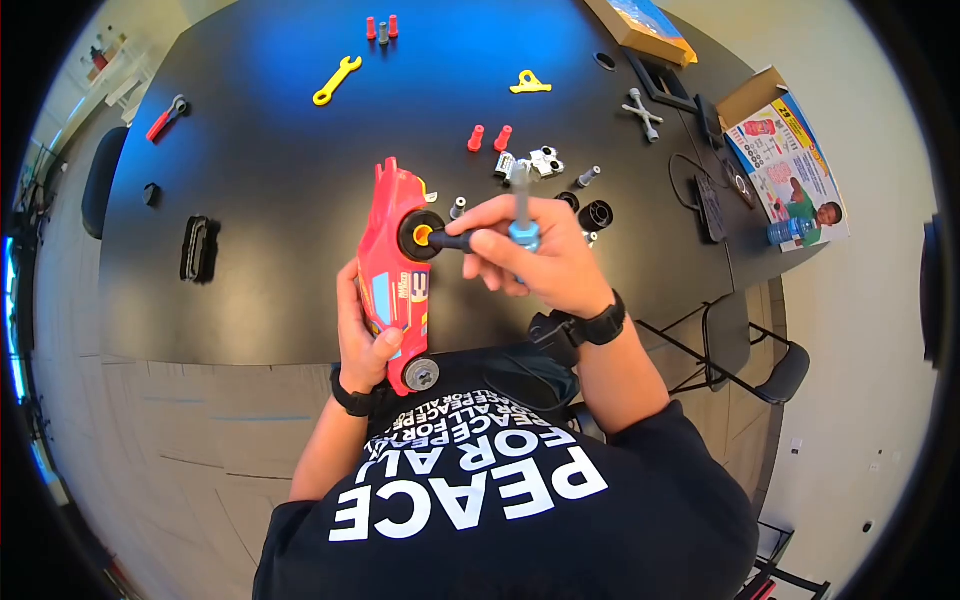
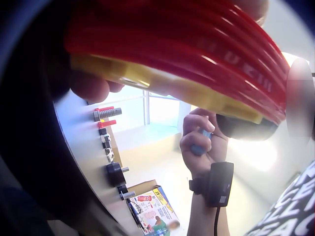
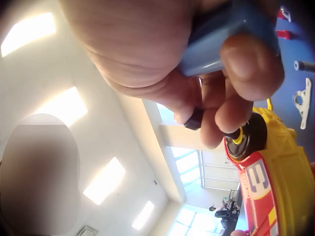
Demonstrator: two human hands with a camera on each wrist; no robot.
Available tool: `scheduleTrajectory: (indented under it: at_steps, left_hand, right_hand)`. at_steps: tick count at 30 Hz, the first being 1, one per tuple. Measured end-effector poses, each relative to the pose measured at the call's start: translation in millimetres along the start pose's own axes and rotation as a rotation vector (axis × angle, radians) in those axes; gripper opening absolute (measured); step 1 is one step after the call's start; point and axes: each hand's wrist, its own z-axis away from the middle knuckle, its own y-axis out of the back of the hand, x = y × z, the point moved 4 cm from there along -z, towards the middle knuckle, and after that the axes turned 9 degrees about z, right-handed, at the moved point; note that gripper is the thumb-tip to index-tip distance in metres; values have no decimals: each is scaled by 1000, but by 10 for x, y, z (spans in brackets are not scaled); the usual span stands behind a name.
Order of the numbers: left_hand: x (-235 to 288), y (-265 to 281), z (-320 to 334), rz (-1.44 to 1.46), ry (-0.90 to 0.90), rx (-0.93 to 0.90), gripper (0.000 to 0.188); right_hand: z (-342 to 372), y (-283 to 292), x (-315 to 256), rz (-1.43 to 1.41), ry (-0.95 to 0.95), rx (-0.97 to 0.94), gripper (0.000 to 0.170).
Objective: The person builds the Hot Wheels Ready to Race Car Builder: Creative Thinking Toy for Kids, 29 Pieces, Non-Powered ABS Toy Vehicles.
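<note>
My left hand (image 1: 366, 335) grips a red toy car (image 1: 385, 270) around its body, its wheels facing right in the head view. One black wheel (image 1: 408, 240) has a yellow-orange centre; the other wheel (image 1: 421, 374) shows a grey hub. My right hand (image 1: 540, 250) holds a blue-handled tool (image 1: 524, 235) and pinches a dark piece (image 1: 452, 241) whose end meets the yellow centre of the black wheel. The car's yellow underside (image 3: 290, 167) shows in the right wrist view. In the left wrist view the right hand (image 2: 199, 140) is curled round the blue handle.
On the black table (image 1: 270, 200) lie a yellow wrench (image 1: 337, 81), a red-handled ratchet (image 1: 167, 118), red bolts (image 1: 476, 138), a silver engine-like part (image 1: 543, 161), black wheels (image 1: 596, 215) and a grey cross wrench (image 1: 642, 115). A printed box (image 1: 790, 160) stands at the right edge.
</note>
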Motion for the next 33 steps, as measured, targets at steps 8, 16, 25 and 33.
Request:
scheduleTrajectory:
  at_steps: [8, 16, 25, 33]
  left_hand:
    - [87, -74, 19, -141, -51, 28, 124]
    - [78, -93, 8, -162, -69, 97, 119]
    - [119, -200, -13, -297, -91, 41, 118]
    - [115, -223, -17, -446, -118, -13, 120]
  right_hand:
    - [-14, -45, 36, 677, 99, 323, 37]
    - [443, 177, -240, 811, 169, 219, 51]
    - [544, 289, -321, 1152, 355, 276, 41]
    - [510, 264, -325, 1301, 434, 290, 43]
